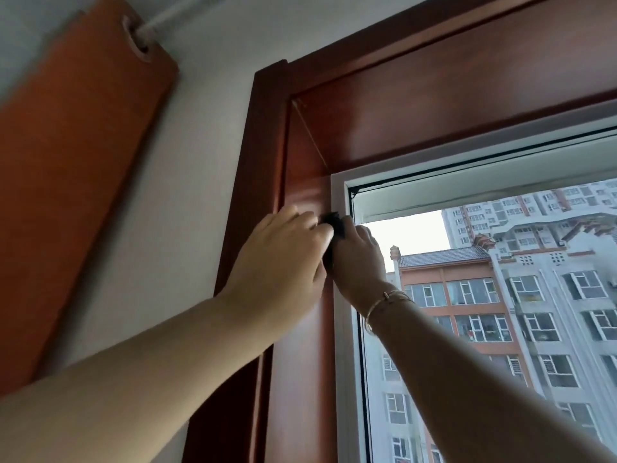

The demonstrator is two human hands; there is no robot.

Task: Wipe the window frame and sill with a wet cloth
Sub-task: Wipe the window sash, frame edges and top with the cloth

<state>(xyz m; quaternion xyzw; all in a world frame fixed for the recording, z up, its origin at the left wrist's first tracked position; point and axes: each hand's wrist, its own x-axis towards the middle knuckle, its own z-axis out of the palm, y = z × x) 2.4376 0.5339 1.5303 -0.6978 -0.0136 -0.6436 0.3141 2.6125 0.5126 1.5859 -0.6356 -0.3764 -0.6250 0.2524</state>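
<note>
Dark cloth (335, 225) is lying bunched between two raised hands, against the upper left stretch of the window frame (305, 155), just below its top left corner. Only a small black tuft is showing above the knuckles — the rest is hidden behind the hands.

Left of the cloth, the left hand (280, 262) is reaching up with its back to the camera, lying over the reddish-brown wooden part of the frame. Its fingers are curling at the tips toward the cloth and appear to be touching it, but how firmly this grip is closing on the fabric I cannot tell, since the fingertips are blurred.

Right of the cloth, the right hand (359, 259) is sitting over the white inner strip of the frame (344, 362), at the edge of the glass. Its fingers are bending round the dark fabric, so this grip is holding the cloth. A thin gold bracelet (387, 304) is circling the right wrist, below the hand.

Beyond the frame's left edge, a white wall (187, 182) is running up to an orange curtain (73, 168), which is hanging from a pale rod (173, 15) well above and left of the frame's corner.

Through the glass, right of the hands, apartment blocks (500, 295) are showing — white and orange, under a pale sky.
</note>
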